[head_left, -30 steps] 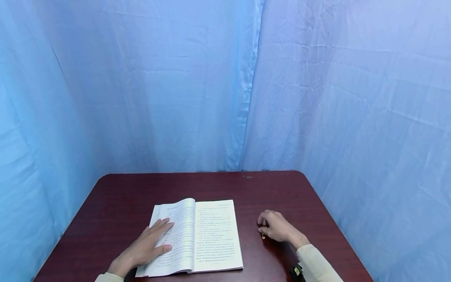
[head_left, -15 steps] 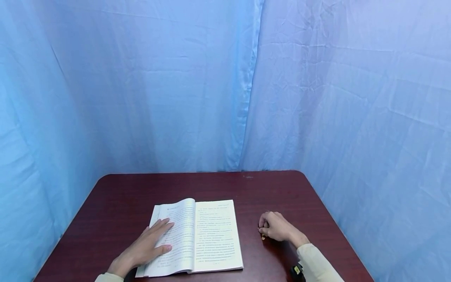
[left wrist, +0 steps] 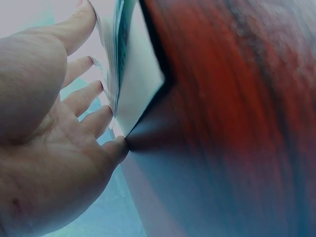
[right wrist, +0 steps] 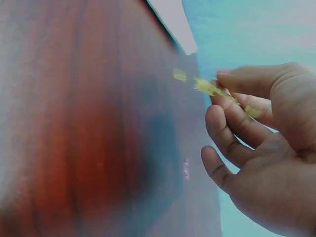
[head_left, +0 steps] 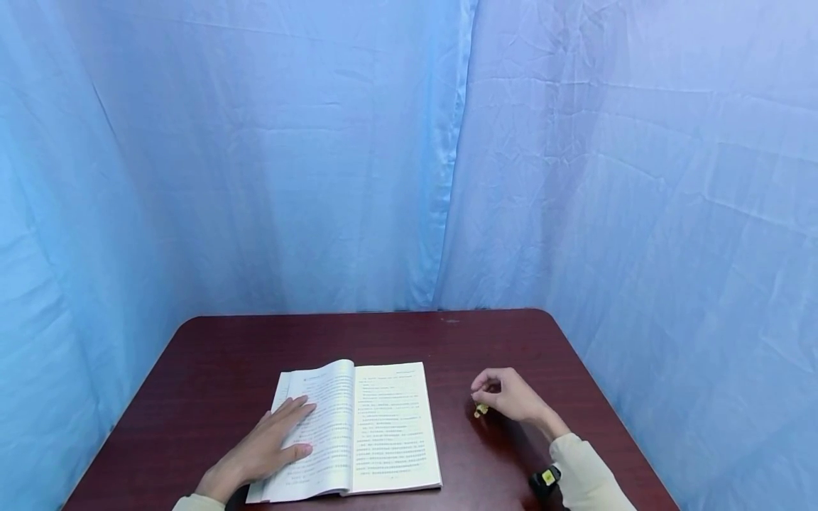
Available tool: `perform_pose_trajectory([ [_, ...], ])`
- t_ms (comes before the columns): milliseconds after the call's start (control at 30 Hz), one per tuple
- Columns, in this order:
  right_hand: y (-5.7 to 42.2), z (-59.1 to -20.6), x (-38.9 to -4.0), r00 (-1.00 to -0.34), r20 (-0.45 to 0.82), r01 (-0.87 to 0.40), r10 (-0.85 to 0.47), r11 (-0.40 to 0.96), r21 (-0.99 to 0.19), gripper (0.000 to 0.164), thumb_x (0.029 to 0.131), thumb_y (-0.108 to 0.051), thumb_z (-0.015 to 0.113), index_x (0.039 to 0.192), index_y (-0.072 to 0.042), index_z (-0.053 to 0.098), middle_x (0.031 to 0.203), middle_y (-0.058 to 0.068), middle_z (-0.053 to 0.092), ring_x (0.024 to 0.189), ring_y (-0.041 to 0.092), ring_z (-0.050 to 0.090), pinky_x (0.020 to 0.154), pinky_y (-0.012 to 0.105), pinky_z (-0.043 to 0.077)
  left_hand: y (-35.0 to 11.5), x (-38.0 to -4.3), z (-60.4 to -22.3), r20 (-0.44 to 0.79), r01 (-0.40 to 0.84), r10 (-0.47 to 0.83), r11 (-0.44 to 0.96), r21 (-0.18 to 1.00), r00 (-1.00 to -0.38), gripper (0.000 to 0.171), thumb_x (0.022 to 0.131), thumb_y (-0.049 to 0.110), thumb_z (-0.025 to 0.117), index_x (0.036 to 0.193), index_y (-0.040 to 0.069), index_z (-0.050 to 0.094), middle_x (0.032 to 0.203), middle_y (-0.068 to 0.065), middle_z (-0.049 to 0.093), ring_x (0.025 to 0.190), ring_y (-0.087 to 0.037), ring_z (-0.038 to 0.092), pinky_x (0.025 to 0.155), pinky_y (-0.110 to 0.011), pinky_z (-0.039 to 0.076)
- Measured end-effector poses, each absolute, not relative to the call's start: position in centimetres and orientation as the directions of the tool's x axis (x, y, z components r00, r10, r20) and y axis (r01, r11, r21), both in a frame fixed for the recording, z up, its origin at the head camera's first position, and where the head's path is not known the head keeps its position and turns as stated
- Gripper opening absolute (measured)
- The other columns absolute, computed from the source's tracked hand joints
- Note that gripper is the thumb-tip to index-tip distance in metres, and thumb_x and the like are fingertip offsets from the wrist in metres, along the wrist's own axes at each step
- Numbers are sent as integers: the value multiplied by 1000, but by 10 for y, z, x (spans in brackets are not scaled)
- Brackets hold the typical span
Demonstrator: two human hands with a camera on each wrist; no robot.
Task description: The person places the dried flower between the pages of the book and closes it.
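An open book (head_left: 391,426) with printed pages lies on the dark red table. My left hand (head_left: 260,448) rests on its left page with fingers spread and fairly straight; in the left wrist view the fingers lie against the edge of the book (left wrist: 140,86). To the right of the book, my right hand (head_left: 513,397) pinches a small, slim yellow piece (right wrist: 205,88) between thumb and forefinger. The piece is thin with several wider yellow bits along it, and its kind cannot be told. The other fingers of that hand curl loosely below it.
The table (head_left: 377,333) ends at a rounded far edge close to blue curtains (head_left: 345,177), which hang on the left and right too. A black wrist device (head_left: 544,482) with a yellow mark sits on the right sleeve.
My right hand has risen and shifted slightly away from me, bringing the yellow piece up with it, and more of the piece shows. The left hand and the book have stayed in place.
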State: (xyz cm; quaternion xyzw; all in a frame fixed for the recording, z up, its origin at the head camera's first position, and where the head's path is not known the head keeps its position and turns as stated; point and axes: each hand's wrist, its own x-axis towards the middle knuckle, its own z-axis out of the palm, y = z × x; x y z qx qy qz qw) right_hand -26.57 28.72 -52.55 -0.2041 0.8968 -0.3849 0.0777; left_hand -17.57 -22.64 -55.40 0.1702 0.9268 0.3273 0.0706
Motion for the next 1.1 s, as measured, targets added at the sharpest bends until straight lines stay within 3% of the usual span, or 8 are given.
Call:
perform_pose_trajectory([
  [167,290,-514,-269,-932,50,-273,-359,604,-749,19,109,-18,78,122,-8,84,113,14,84,89,9,70,78,24,58,-226,-176,-555,-24,266,359,733,626,-933,77,100,35,85,163,2,56,175,-31,45,166,-60,34,130,-87,24],
  [467,271,-512,-271,-945,77,-243,-318,525,-815,5,106,-15,81,110,-12,83,97,8,82,79,13,71,70,26,60,-226,-176,-554,-30,261,360,731,630,-933,77,100,35,85,163,2,56,176,-30,45,167,-60,34,130,-87,24],
  [867,214,-516,-272,-920,89,-265,-382,439,-858,13,106,-16,80,110,-5,84,102,12,83,83,14,73,75,26,62,-226,-175,-553,-39,252,357,730,636,-933,77,100,35,85,164,2,56,176,-30,45,167,-61,33,129,-88,23],
  [1100,184,-521,-269,-909,80,-244,-410,365,-898,11,106,-13,79,110,-4,83,104,20,81,89,29,76,82,33,66,-226,-176,-553,-42,249,356,728,639,-934,78,100,35,85,164,2,56,176,-30,45,167,-61,32,129,-88,23],
])
